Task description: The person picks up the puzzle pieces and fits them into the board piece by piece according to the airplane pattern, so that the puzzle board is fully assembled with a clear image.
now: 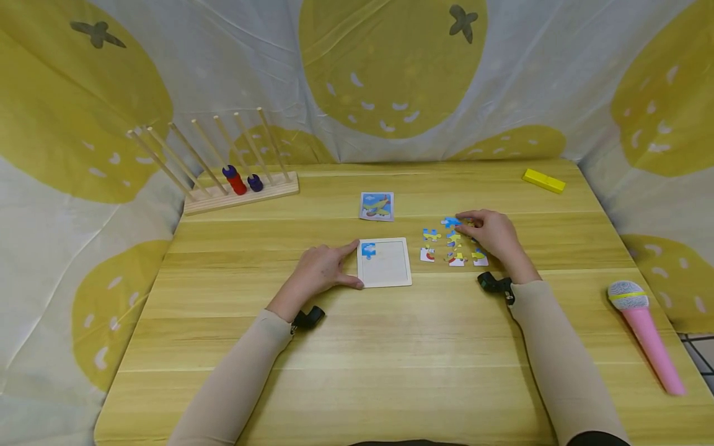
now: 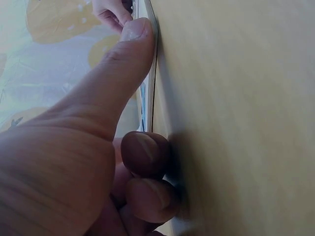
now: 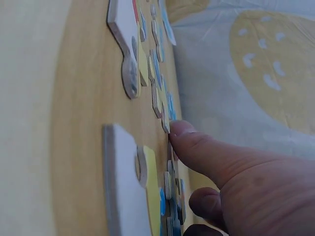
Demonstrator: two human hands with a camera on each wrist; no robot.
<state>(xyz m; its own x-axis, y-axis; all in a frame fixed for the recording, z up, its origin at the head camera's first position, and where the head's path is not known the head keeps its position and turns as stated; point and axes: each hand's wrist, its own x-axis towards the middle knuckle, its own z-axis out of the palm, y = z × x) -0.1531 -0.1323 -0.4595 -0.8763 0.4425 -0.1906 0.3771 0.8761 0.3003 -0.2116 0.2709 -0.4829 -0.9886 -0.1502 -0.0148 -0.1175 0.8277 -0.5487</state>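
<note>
A square white puzzle board [image 1: 387,266] lies mid-table, with one blue-and-white jigsaw piece [image 1: 369,249] in its upper left corner. My left hand [image 1: 319,270] rests at the board's left side, index fingertip at the upper corner and thumb at the lower one, both fairly straight. In the left wrist view the thumb [image 2: 106,83] touches the board's edge. My right hand [image 1: 493,234] pinches a blue jigsaw piece [image 1: 449,222] between thumb and index finger, at the back of a group of loose pieces [image 1: 431,235]. The right palm partly hides some pieces.
Behind the board lies a picture card [image 1: 377,206] of a yellow airplane. A wooden peg rack [image 1: 242,197] with red and purple rings stands at the back left. A yellow block [image 1: 543,181] lies at the back right, and a pink toy microphone [image 1: 649,344] near the right edge.
</note>
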